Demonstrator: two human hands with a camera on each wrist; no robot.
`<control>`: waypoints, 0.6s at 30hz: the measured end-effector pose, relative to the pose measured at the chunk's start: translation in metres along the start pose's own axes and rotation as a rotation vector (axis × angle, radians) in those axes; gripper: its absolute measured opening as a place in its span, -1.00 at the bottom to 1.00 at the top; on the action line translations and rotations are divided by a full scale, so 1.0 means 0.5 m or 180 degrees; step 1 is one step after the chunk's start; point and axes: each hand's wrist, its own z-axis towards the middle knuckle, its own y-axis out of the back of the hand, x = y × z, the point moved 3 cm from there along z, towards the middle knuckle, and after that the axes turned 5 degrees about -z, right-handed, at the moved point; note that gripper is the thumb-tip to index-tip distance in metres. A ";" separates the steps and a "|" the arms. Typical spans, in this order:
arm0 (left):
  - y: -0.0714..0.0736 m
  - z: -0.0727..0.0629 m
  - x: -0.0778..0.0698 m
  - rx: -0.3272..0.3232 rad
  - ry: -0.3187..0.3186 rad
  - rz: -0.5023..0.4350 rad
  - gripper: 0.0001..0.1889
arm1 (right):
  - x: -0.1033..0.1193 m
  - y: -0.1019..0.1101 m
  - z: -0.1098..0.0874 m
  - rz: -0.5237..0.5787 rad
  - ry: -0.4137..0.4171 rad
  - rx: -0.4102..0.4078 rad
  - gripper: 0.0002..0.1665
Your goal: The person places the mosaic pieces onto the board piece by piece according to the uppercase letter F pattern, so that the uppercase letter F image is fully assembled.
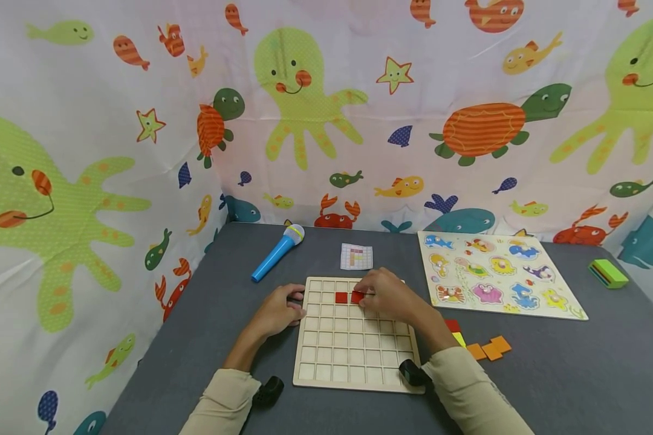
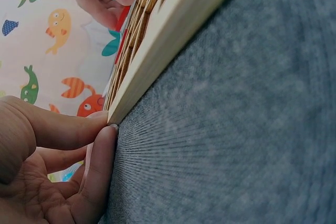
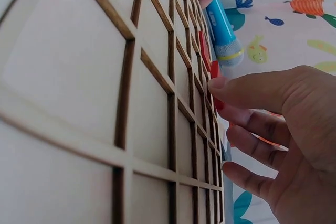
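A wooden grid board with square cells lies on the dark table. My left hand is at its left edge; in the left wrist view the thumb and a finger pinch the board's rim. One red square tile sits in a cell of an upper row. Just right of it, my right hand pinches a second red tile between thumb and fingers. In the right wrist view that tile stands tilted at the grid, its lower part behind the thumb.
Beyond the board lie a small pattern card and a blue toy microphone. A sea-animal puzzle board is at the right, with a green block past it. Orange tiles, a yellow tile and another red tile lie near my right forearm.
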 end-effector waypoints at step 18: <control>0.002 -0.003 -0.002 0.0030 0.0007 -0.0068 -0.43 | 0.003 -0.006 0.004 0.0096 -0.0198 0.0029 -0.69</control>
